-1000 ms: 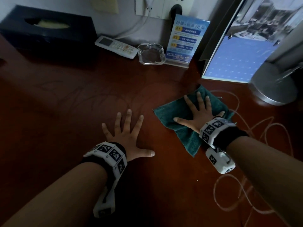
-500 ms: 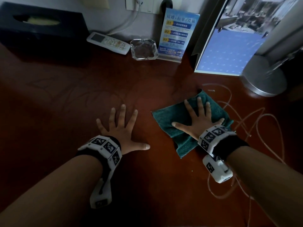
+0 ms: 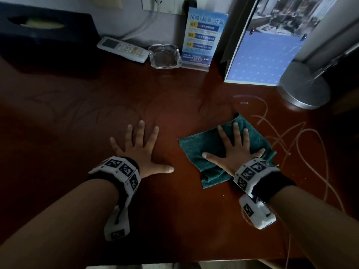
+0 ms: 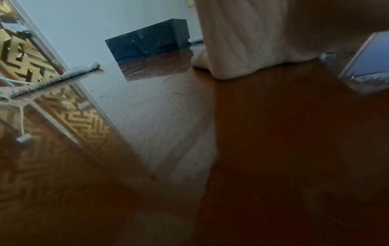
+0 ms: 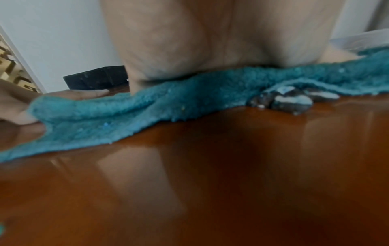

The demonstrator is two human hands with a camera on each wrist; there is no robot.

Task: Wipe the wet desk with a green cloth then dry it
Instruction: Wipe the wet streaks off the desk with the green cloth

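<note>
Wipe stage under way, judged incomplete. Right hand point(image 3: 233, 150) flat on cloth point(image 3: 196, 152), fingers spread, pressing it to desk point(image 3: 174, 220) at right of centre. Thin looping water trails remain right of cloth; faint streaks far left. Drying not started. Left hand point(image 3: 139, 150) flat on bare desk, fingers spread, left of cloth.

Right wrist view alone shows dark grime clump point(image 5: 290, 101) at cloth's near edge. Left wrist view alone shows second, grey cloth point(image 4: 52, 79) lying on desk.
</note>
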